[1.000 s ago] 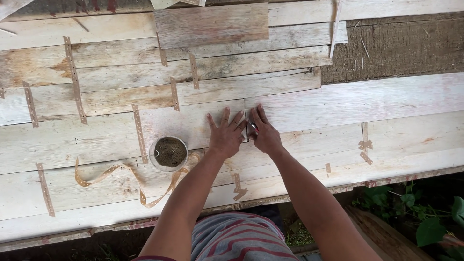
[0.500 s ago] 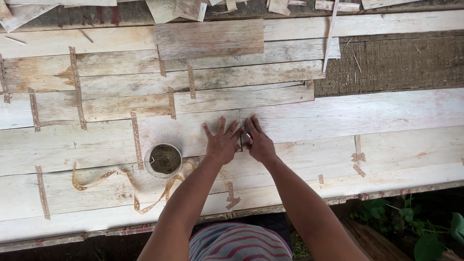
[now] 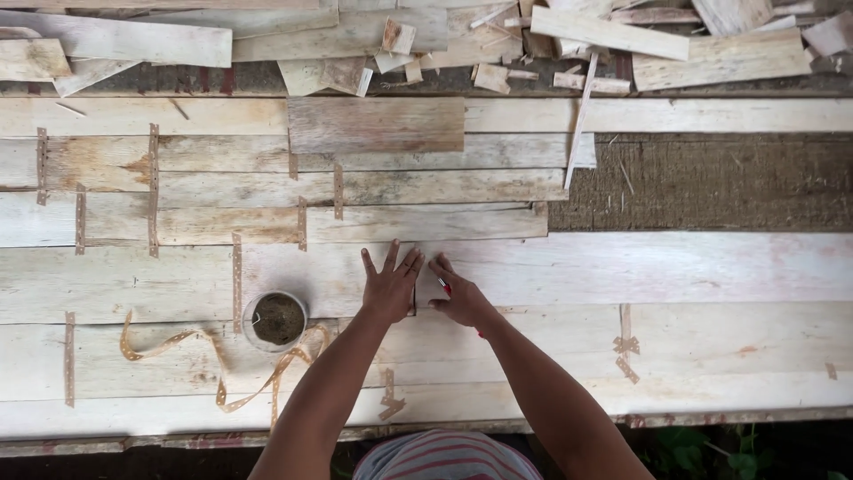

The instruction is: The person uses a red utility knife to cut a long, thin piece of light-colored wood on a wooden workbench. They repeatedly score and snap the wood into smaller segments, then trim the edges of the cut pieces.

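Pale, thin wood veneer sheets [image 3: 622, 276] lie edge to edge across the work surface, joined at intervals by short brown perforated tape strips [image 3: 236, 271]; the left hand [image 3: 389, 286] presses flat, fingers spread, on the seam near the scene's centre, holding nothing; the right hand [image 3: 462, 300], just beside it, is closed around a slim red-tipped tool [image 3: 442, 284], its kind too small to tell; the step in hand appears to be fixing a joint between two sheets; the next move likely calls for steady downward pressure with the seam kept aligned. A small round white bowl of dark paste [image 3: 276, 320] sits to the left, touching a loose curl of brown tape [image 3: 213, 369]; offcut wood scraps [image 3: 551, 44] litter the far edge; coarse brown matting [image 3: 711, 182] shows at right.
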